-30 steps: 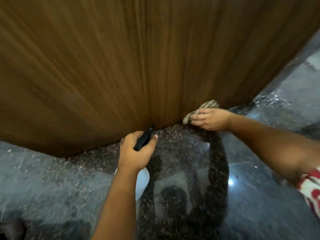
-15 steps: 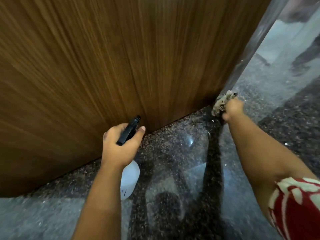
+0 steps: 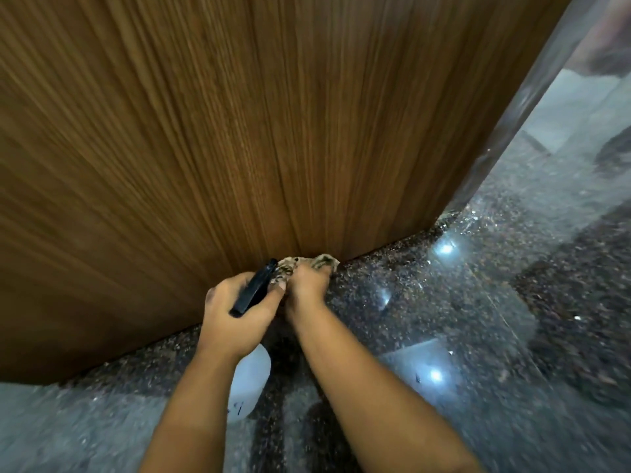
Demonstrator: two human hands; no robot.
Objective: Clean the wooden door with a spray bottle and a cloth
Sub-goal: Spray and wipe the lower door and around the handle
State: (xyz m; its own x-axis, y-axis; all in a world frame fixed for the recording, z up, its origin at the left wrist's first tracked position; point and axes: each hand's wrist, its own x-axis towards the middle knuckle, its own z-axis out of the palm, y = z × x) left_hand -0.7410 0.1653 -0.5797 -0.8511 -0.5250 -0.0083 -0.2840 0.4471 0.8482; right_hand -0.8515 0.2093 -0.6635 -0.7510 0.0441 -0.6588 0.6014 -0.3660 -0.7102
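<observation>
— Wood filled most of the view: the door (image 3: 239, 138) took up the whole upper left, its grain running down to a bottom edge that met the floor (image 3: 444, 336) along a slanting line.

— And its side edge?

— It ran up at the right, with a pale strip beside it. Past that, speckled polished stone stretched away to the right and toward the viewer, with bright spots of light on it. That was where the open room lay.

— Where were the hands?

— Both sat close together at the bottom edge, near its middle. The left hand (image 3: 235, 312) had its fingers wrapped round the black head of the bottle (image 3: 251, 380), thumb alongside; the white body hung below the wrist, above the floor.

— And the other?

— The right hand (image 3: 307, 285) was curled over the cloth (image 3: 314, 262), bunching it against the door just where wood met stone. The crumpled cloth stuck out past the knuckles and touched the nozzle end of the bottle.
</observation>
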